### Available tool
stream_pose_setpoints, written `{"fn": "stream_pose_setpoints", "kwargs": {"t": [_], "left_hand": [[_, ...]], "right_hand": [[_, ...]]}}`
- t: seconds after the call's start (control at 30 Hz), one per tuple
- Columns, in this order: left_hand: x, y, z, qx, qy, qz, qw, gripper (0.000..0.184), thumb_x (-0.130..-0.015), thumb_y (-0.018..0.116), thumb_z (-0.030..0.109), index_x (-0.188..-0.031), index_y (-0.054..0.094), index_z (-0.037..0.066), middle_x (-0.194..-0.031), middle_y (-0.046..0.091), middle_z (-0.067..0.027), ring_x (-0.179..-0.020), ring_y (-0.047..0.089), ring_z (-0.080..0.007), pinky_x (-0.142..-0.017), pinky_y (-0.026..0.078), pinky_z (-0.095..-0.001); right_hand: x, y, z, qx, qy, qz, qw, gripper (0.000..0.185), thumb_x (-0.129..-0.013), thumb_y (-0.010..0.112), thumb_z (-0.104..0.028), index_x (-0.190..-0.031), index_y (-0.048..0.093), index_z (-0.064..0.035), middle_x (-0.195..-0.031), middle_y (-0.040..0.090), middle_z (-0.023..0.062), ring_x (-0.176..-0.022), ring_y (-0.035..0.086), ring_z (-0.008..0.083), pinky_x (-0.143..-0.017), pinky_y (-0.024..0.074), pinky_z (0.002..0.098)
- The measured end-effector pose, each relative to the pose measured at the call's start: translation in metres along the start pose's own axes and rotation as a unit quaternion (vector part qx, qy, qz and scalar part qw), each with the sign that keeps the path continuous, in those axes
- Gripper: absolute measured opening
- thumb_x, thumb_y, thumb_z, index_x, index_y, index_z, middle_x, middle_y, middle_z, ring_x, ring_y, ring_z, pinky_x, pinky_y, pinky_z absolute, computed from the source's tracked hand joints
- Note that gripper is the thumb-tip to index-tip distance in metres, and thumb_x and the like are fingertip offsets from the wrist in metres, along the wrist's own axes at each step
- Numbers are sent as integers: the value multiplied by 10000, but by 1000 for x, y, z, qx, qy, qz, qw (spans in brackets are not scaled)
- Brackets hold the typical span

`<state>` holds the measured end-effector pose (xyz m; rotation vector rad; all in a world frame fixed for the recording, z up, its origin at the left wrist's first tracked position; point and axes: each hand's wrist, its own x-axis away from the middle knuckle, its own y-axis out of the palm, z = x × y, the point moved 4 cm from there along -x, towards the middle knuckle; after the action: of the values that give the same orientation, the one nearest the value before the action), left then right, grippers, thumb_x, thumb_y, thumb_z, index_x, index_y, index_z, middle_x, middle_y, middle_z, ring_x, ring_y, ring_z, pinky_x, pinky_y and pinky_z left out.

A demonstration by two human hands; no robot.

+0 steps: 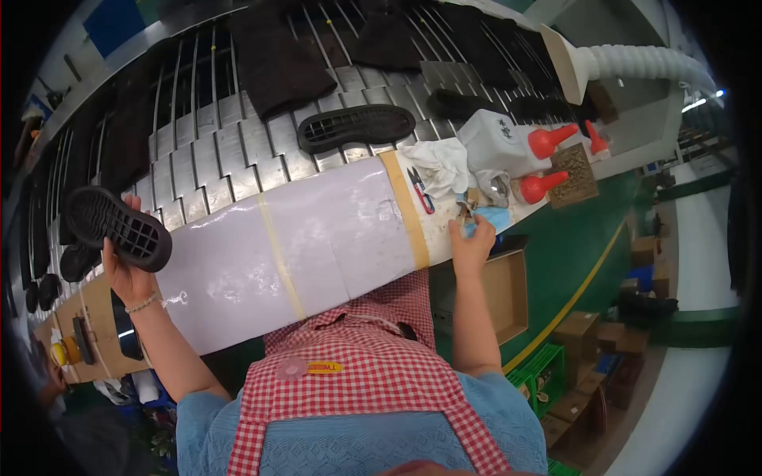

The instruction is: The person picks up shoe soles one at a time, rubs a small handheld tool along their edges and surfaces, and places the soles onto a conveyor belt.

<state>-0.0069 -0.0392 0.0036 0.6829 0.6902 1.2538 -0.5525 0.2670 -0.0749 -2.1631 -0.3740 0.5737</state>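
Observation:
My left hand (129,274) is closed on the edge of a black shoe sole (119,228), held tilted above the left end of the work surface with its gridded inner side showing. My right hand (474,244) is at the right end of the table, fingers bent together over a light blue piece (495,216) and small brownish scraps (466,211). What its fingertips hold, if anything, is too small to make out. Just left of it lie small thread snips (421,190) with red and dark handles. A crumpled white glove (441,165) rests behind them.
Another black sole (356,128) lies on the metal slatted conveyor (226,131), among dark shoe pieces. White bottles (500,143) with red nozzles stand at right, beneath a white duct hose (647,62). A pale covered board (333,230) spans the front. Another person's hand (54,379) shows at far left.

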Motion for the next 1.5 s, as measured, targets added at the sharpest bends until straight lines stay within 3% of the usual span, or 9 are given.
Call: {"fn": "stream_pose_setpoints", "kwargs": {"t": [0.07, 0.2, 0.3, 0.43, 0.47, 0.67, 1.07, 1.37, 1.5], "left_hand": [[15, 17, -8, 71, -36, -41, 996, 674, -959, 482, 336, -1501, 197, 55, -1517, 256, -234, -1427, 232, -353, -1142, 210, -584], [45, 85, -41, 55, -115, -167, 978, 631, -1001, 357, 395, -1501, 193, 45, -1513, 238, -260, -1404, 280, -362, -1124, 257, -589], [79, 92, -84, 96, -195, -108, 970, 683, -990, 335, 475, -1501, 192, 45, -1514, 227, -267, -1390, 307, -367, -1121, 268, -584], [91, 112, -127, 120, -243, -156, 950, 752, -973, 248, 586, -1483, 234, 34, -1418, 387, -268, -1163, 562, -350, -928, 515, -528], [97, 114, -133, 71, -253, -78, 962, 767, -965, 247, 609, -1464, 274, 27, -1348, 461, -262, -1039, 628, -329, -806, 581, -490], [116, 136, -150, 59, -284, -61, 955, 721, -982, 259, 573, -1449, 305, 26, -1325, 481, -272, -992, 648, -332, -797, 582, -489], [126, 142, -146, 26, -293, -45, 955, 719, -983, 242, 577, -1447, 311, 33, -1324, 479, -277, -1021, 637, -349, -822, 572, -500], [129, 139, -168, 65, -378, -7, 924, 678, -986, 289, 539, -1423, 369, 28, -1330, 487, -283, -1039, 627, -382, -886, 530, -524], [129, 122, -179, 116, -459, -48, 880, 689, -984, 281, 543, -1435, 348, 27, -1317, 473, -322, -1010, 632, -408, -878, 528, -531]], "right_hand": [[-3, 2, -1, 21, -43, 4, 999, 504, -775, 748, -253, -1169, 543, -16, -1170, 580, 164, -1166, 513, 287, -964, 402, 431], [-18, -17, 2, -235, 1, -9, 972, 355, -803, 698, -104, -1118, 569, -1, -1083, 583, 119, -957, 600, 221, -791, 490, 331], [-44, -65, 21, -271, -41, -9, 962, 315, -828, 645, -7, -1133, 567, -4, -1061, 595, 78, -878, 599, 149, -723, 492, 255], [-89, -101, 8, -204, -53, -41, 977, 363, -797, 682, -36, -1148, 589, -28, -967, 616, 86, -888, 600, 174, -722, 491, 288], [-99, -104, 4, -165, -55, -50, 983, 370, -786, 693, -41, -1143, 597, -31, -953, 619, 92, -895, 603, 187, -731, 492, 302], [-136, -97, -7, 29, -213, -55, 975, 353, -696, 748, -92, -1031, 648, -40, -978, 646, 143, -932, 597, 328, -837, 461, 435], [-144, -72, -14, 96, -363, -41, 926, 347, -643, 769, -98, -975, 674, -74, -918, 650, 82, -975, 575, 298, -863, 431, 438], [-149, -94, -5, 58, -261, -71, 961, 369, -691, 764, -98, -1027, 641, -10, -892, 644, 153, -874, 597, 336, -811, 458, 416], [-159, -89, 43, 28, -186, -118, 975, 400, -799, 729, -136, -1139, 623, 46, -965, 685, 146, -890, 653, 210, -825, 495, 310]]}}
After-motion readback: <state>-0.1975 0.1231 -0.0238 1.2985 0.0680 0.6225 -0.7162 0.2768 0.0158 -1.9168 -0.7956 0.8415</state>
